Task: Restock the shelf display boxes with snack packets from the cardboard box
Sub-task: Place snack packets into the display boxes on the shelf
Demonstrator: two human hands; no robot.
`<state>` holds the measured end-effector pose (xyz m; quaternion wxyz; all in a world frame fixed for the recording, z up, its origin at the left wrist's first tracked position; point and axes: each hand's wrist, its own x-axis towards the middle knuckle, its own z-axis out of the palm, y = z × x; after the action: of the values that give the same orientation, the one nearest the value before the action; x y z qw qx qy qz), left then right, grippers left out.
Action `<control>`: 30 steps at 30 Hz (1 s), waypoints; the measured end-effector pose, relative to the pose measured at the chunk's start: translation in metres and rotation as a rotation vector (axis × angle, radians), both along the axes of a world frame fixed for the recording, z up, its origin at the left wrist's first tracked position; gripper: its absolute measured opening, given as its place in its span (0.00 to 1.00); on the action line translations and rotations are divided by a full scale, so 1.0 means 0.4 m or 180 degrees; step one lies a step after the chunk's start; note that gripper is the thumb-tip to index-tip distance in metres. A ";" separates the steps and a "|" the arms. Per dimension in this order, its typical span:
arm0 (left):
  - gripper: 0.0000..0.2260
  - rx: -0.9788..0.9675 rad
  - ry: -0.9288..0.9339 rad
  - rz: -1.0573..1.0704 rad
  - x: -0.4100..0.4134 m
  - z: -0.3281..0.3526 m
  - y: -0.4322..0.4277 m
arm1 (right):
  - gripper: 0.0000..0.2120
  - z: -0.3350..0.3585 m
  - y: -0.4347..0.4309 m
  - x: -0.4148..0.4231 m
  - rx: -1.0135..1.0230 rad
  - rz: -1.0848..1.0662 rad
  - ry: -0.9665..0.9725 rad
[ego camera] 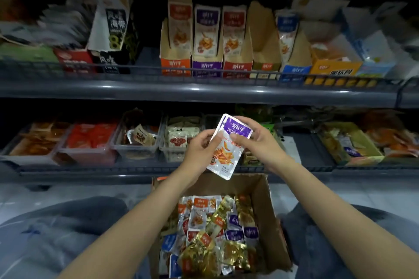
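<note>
Both hands hold a small stack of purple-topped snack packets (229,152) in front of the lower shelf. My left hand (199,146) grips the stack's left edge, and my right hand (256,138) pinches its right side near the purple top. Below my forearms, an open cardboard box (269,217) holds several mixed packets in orange, purple, blue and gold. On the upper shelf stand the display boxes: orange (175,61), purple (206,63), red (237,63), a gold one (265,61) that looks empty, and blue (294,65).
A grey rail (136,68) runs along the upper shelf's front. The lower shelf carries clear tubs (136,142) of other snacks on the left and a green tray (353,145) on the right. My knees (68,229) flank the cardboard box.
</note>
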<state>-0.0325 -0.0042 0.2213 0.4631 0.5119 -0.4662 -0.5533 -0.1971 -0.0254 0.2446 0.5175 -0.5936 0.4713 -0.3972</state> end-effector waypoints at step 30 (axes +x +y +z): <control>0.09 -0.0077 0.1197 -0.0587 0.138 0.406 -0.137 | 0.21 0.396 -0.182 0.101 -0.0080 0.0078 -0.1062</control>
<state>0.0227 -0.0588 0.3839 0.4954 0.3492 -0.4231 -0.6735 -0.1568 -0.0983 0.4028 0.5859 -0.5315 0.3665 -0.4898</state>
